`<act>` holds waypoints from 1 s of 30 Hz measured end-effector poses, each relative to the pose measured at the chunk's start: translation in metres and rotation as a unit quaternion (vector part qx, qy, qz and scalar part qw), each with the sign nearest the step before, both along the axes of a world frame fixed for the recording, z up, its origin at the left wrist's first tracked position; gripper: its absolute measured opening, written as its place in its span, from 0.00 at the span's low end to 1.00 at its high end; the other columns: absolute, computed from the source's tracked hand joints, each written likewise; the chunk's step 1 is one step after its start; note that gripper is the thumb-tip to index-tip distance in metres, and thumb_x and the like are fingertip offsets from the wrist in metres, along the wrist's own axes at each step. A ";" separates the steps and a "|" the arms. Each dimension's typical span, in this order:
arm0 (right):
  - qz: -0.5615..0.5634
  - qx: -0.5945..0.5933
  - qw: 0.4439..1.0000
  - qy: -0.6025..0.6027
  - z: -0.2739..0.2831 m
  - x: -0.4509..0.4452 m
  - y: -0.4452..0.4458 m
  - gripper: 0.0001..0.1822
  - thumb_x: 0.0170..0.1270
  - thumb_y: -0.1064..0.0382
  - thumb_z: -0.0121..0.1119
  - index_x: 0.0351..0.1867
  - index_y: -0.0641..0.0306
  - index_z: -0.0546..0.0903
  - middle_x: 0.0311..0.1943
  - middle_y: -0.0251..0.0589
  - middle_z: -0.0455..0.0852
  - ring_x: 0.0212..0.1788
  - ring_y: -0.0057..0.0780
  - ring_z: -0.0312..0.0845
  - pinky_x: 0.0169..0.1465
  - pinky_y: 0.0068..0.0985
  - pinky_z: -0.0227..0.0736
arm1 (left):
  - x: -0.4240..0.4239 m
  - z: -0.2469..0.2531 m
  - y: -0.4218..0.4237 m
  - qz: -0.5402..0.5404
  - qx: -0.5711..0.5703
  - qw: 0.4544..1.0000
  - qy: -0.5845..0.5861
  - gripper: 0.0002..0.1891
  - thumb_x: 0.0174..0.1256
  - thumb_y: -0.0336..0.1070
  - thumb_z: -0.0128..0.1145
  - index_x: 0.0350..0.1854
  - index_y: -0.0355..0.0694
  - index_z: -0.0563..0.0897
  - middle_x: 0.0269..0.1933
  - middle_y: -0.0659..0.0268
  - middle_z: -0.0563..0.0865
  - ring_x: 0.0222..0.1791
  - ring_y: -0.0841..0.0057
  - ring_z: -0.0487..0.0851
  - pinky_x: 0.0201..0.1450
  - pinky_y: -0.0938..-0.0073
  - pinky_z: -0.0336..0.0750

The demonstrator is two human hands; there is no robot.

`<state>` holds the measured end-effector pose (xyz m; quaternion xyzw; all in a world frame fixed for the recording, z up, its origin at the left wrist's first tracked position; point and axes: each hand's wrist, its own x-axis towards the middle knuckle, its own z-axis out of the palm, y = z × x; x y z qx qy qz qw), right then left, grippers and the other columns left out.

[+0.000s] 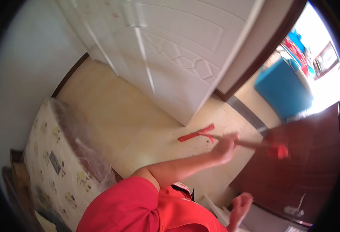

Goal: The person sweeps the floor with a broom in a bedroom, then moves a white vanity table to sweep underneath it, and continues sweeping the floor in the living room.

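Note:
My left hand [226, 148] grips the handle of a broom [196, 135] with red bristles, held out over the tiled floor. The handle runs right from my fist to a blurred red part [278, 151] in front of a dark red wooden surface. Small dark bits of debris [207, 141] lie on the tiles by the bristles. My right hand [241, 203] is raised near my red shirt at the lower right, its fingers loosely extended, with nothing visible in it.
White panelled doors [184, 58] stand ahead. A plastic-covered patterned mattress [54, 168] is at the left. Beyond the doorway at the right is a blue box-like object [284, 90]. The dark red wooden furniture [291, 171] stands at the right, with a white power strip [294, 211] near it.

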<state>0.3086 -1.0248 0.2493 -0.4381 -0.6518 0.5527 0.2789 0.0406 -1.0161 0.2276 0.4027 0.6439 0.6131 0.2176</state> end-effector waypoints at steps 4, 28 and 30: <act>0.196 0.205 0.953 0.112 0.071 -0.125 0.020 0.29 0.55 0.46 0.60 0.48 0.65 0.66 0.45 0.40 0.70 0.45 0.30 0.68 0.50 0.30 0.63 | 0.039 -0.017 -0.048 -0.062 -0.037 0.995 0.066 0.06 0.53 0.26 0.49 0.31 0.40 0.67 0.31 0.60 0.73 0.39 0.59 0.74 0.52 0.57 0.63; 0.126 0.300 0.944 0.059 0.003 -0.472 -0.158 0.13 0.65 0.61 0.48 0.25 0.64 0.64 0.21 0.31 0.58 0.26 0.19 0.52 0.33 0.17 0.57 | -0.040 -0.261 -0.712 0.295 -0.551 0.744 -0.236 0.13 0.55 0.41 0.48 0.26 0.36 0.80 0.30 0.53 0.83 0.30 0.57 0.81 0.33 0.60 0.73; 0.097 0.245 0.965 0.008 0.059 -0.514 -0.204 0.13 0.65 0.61 0.48 0.25 0.63 0.63 0.19 0.29 0.59 0.22 0.17 0.52 0.26 0.18 0.56 | -0.087 -0.252 -0.740 0.220 -0.573 0.764 -0.198 0.13 0.55 0.41 0.48 0.27 0.37 0.81 0.29 0.54 0.83 0.29 0.60 0.82 0.32 0.62 0.74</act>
